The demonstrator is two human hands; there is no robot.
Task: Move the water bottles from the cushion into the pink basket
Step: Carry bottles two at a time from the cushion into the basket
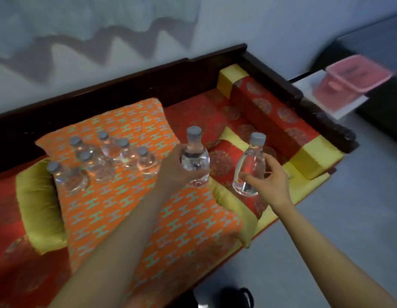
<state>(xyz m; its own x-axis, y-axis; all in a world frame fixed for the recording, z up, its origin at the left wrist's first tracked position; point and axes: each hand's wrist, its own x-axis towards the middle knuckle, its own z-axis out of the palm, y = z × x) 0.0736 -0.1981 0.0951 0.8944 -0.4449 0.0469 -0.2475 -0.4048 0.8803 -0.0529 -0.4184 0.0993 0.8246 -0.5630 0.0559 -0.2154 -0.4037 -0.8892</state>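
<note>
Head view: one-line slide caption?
Left hand and right hand each grip a water bottle; six bottles sit on the orange cushion, pink basket far right.

the pink basket [357,78] is blurred, its inside unreadable; dark shoes [237,296] cut by the bottom edge.

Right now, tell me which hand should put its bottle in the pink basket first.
Right, probably. The right hand grips one bottle nearer the pink basket, which sits far right. The left hand holds the other bottle farther left, by the cushion.
</note>
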